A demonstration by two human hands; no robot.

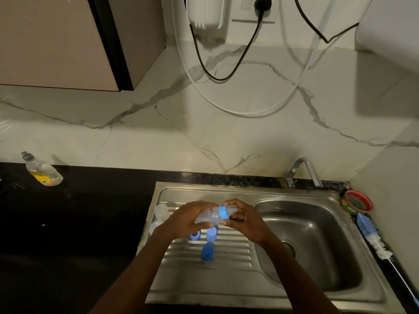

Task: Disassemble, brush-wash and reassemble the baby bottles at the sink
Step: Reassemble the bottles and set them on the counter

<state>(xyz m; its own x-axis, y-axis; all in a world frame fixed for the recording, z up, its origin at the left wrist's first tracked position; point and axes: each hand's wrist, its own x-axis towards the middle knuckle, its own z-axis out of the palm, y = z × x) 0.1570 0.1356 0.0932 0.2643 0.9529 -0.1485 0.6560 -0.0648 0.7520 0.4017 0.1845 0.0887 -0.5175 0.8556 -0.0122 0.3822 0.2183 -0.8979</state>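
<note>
Over the sink's ribbed drainboard [226,250], a clear baby bottle [209,217] lay sideways between both hands. Left hand [188,219] gripped its body; right hand [243,219] curled around the blue collar [224,212] and teat end. Below the hands sat blue caps [208,251]; left of them, clear bottle parts [161,210].

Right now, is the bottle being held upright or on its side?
On its side: the bottle lies level between both hands, blue collar pointing right.
</note>
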